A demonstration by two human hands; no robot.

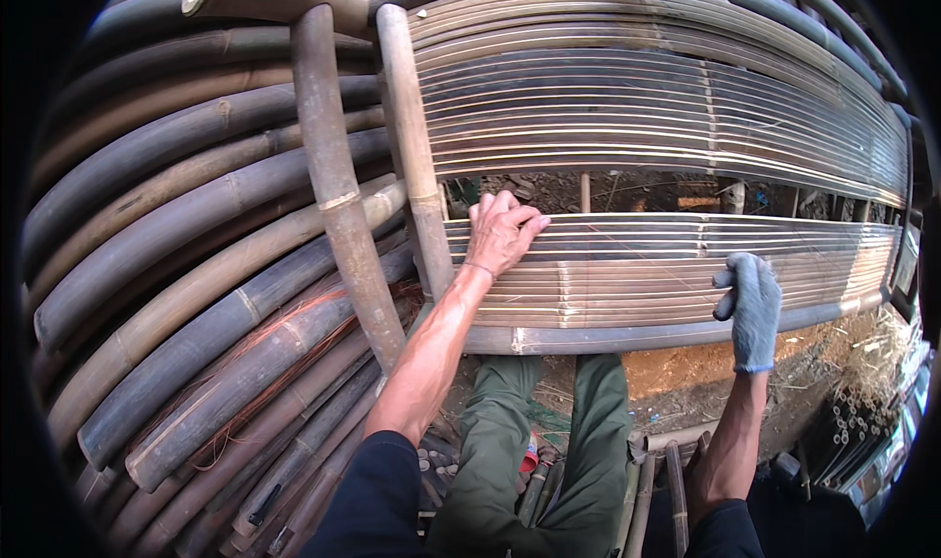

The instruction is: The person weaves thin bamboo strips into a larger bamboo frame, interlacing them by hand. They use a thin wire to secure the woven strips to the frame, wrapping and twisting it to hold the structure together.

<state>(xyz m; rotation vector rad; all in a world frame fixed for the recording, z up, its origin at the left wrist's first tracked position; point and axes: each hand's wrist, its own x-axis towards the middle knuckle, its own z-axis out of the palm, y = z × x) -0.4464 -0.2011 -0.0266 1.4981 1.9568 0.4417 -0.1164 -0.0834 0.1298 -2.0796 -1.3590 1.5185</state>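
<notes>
In front of me lies a bamboo frame (pixel 608 342) with narrow bamboo slats (pixel 627 298) laid lengthwise. My bare left hand (pixel 504 233) is closed at the left end of the uppermost strip (pixel 627 217) of the near slat panel, fingers curled over its edge and thumb pointing right. My right hand (pixel 755 308), in a grey knit glove, is above the near rail on the right, its fingers drawn together. A faint reddish strand (pixel 647 255) crosses the slats toward the glove; its end at the fingers is too fine to make out.
A far panel of slats (pixel 588 97) lies beyond a gap showing the ground. Thick bamboo poles (pixel 167 176) are stacked at left, with a bundle of reddish strands (pixel 294 313) among them. Cut bamboo tubes (pixel 853 426) lie at lower right. My green-trousered legs (pixel 500 431) are below the near rail.
</notes>
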